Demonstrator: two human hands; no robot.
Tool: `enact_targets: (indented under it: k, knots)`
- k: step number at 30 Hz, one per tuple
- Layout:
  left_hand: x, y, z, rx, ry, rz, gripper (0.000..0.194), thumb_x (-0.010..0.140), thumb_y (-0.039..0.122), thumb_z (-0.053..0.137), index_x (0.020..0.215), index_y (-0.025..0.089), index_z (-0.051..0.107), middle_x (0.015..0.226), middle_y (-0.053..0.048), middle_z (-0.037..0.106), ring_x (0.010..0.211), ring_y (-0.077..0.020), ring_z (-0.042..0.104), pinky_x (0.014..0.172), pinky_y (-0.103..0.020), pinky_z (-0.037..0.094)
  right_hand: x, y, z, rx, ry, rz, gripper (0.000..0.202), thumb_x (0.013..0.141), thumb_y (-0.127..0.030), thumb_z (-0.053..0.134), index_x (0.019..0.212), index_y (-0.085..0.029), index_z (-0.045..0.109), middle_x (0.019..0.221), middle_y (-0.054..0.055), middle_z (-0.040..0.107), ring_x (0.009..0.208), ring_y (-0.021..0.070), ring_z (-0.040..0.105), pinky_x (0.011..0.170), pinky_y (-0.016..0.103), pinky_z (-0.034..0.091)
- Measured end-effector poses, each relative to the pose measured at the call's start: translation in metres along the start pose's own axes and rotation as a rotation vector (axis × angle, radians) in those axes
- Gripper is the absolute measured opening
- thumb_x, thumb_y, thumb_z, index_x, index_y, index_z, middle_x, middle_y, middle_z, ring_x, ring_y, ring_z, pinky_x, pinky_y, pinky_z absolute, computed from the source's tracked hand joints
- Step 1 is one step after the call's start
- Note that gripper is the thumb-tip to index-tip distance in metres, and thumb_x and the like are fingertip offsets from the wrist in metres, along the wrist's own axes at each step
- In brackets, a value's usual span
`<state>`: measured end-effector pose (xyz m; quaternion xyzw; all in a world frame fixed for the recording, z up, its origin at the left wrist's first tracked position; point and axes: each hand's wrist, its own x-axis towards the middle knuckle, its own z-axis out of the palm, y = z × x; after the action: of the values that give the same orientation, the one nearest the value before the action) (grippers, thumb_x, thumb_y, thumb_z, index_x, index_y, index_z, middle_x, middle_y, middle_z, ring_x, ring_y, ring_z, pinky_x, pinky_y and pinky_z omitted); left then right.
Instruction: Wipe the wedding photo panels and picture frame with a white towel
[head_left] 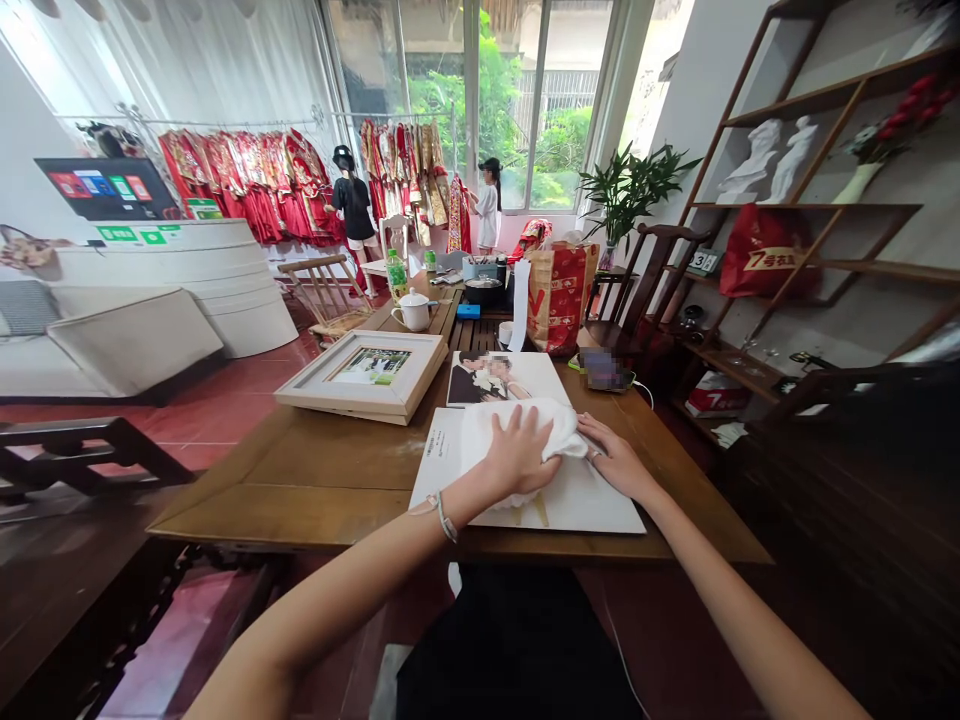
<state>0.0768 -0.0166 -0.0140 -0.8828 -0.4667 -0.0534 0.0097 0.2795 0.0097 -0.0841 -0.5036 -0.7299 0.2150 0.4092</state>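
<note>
My left hand (521, 452) lies spread over a bunched white cloth (559, 425), pressing it onto a white panel (592, 500). The panel lies flat near the table's front edge, with small print at its left and a pale gold mark partly under my wrist. My right hand (619, 462) rests with fingers stretched out along the panel's right side, fingertips at the cloth's edge. Just beyond the cloth is a printed photo (469, 385) of a couple, partly covered. What lies beneath the cloth is hidden.
Left on the wooden table (300, 480) are stacked frames (367, 375) and a lidded white cup (412, 310). Behind stand a bottle (396, 275) and a red-brown paper bag (562, 300). A phone (604, 370) with a cable lies right. Two people stand by garment racks.
</note>
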Motion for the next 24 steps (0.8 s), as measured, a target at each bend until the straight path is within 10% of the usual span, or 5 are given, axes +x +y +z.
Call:
enact_targets:
  k: [12, 24]
  knots:
    - [-0.097, 0.041, -0.002, 0.004, -0.006, 0.198, 0.075, 0.08, 0.057, 0.037, 0.142, 0.02, 0.018, 0.148, -0.016, 0.014, 0.133, -0.0402, 0.004, 0.099, -0.065, 0.016, 0.001, -0.005, 0.0, -0.056, 0.005, 0.043, 0.039, 0.079, -0.032, 0.055, 0.116, -0.021, 0.06, 0.132, 0.009, 0.052, 0.129, 0.0252, 0.037, 0.108, 0.049, 0.025]
    - [0.0, -0.017, -0.009, 0.022, -0.015, 0.086, 0.048, 0.088, 0.042, 0.034, 0.127, 0.016, 0.042, 0.138, -0.013, 0.037, 0.126, -0.0317, 0.031, 0.099, -0.054, 0.027, 0.0, 0.002, 0.001, -0.044, -0.009, 0.019, 0.04, 0.081, -0.037, 0.054, 0.117, -0.024, 0.059, 0.132, 0.007, 0.052, 0.127, 0.0246, 0.04, 0.108, 0.048, 0.027]
